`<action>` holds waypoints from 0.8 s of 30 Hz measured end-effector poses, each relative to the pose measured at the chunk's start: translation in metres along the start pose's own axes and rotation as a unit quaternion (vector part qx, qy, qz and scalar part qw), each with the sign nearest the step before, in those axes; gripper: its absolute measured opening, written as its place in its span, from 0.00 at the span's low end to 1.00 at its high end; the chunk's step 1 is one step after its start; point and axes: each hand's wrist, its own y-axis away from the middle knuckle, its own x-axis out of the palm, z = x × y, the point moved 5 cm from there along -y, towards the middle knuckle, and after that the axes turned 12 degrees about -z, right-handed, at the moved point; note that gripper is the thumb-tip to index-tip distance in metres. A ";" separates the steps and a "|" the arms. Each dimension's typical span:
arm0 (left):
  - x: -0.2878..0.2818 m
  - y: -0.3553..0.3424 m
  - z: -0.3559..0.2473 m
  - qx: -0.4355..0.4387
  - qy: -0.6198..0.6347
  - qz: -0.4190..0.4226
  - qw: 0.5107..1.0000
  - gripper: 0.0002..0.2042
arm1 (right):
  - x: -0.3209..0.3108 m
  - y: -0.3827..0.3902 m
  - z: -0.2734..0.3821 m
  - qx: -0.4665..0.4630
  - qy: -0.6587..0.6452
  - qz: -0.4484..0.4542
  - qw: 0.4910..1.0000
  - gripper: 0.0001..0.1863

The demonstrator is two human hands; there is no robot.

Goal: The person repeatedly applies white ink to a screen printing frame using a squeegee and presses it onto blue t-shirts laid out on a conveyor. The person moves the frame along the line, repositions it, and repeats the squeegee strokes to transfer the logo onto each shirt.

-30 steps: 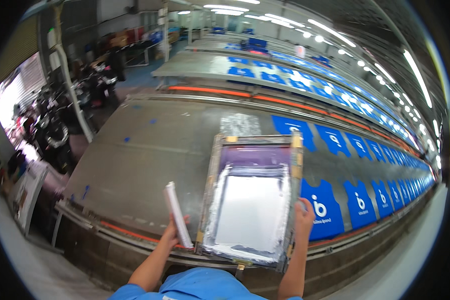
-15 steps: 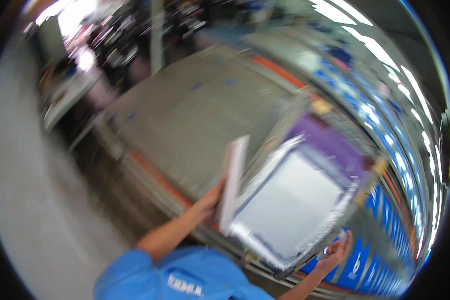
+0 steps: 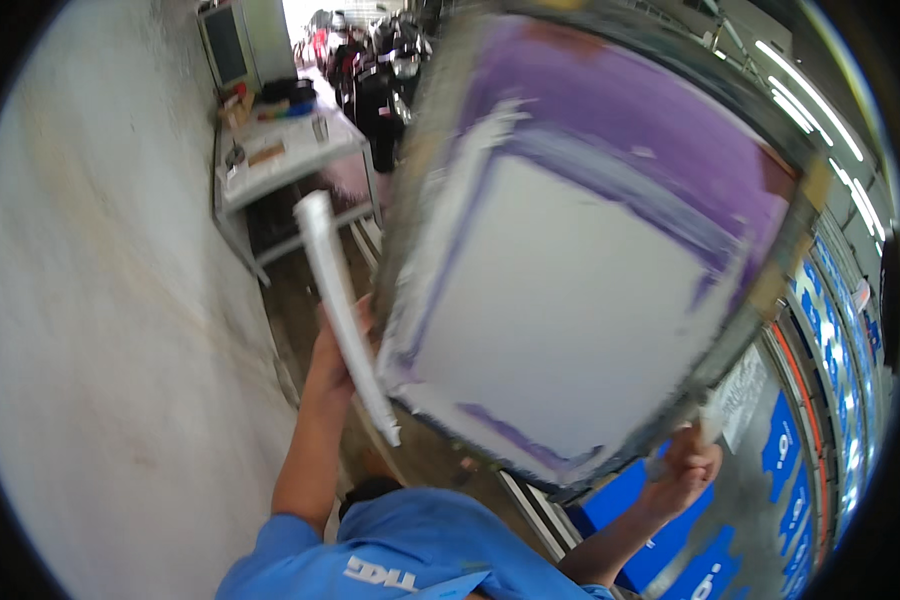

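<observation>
A large screen-printing frame [image 3: 786, 262] is lifted and tilted in front of me. Its mesh is purple round the edges, with a broad pale panel [image 3: 560, 320] in the middle and white ink smeared along the sides. My left hand [image 3: 332, 350] is closed round a long white-coated bar that looks like a squeegee [image 3: 332, 275], beside the frame's left edge. Whether its fingers also touch the frame is hidden. At the lower right edge, my right hand [image 3: 685, 468] has its fingers curled at the frame, with a small whitish thing I cannot make out by the fingertips.
A pale wall [image 3: 120, 300] runs close along my left. Ahead stands a white table [image 3: 295, 165] with small items on it, and motorbikes [image 3: 385, 60] are beyond. On the right, a long printing table [image 3: 735, 490] carries blue printed sheets [image 3: 782, 440].
The view has swung round to the left, toward the wall and white table. The frame has risen off the long table and now fills more of the view; the squeegee stays in my left hand.
</observation>
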 end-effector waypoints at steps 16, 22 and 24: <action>-0.301 -0.133 -0.172 0.168 -0.117 -0.245 0.948 0.23 | 0.305 0.102 -0.148 -0.053 0.052 0.160 0.984 0.14; -0.327 -0.180 -0.184 0.165 -0.131 -0.241 0.947 0.23 | 0.383 0.132 -0.210 -0.111 -0.009 0.226 0.968 0.10; -0.334 -0.190 -0.180 0.157 -0.138 -0.248 0.946 0.24 | 0.411 0.164 -0.223 -0.093 -0.029 0.229 0.968 0.10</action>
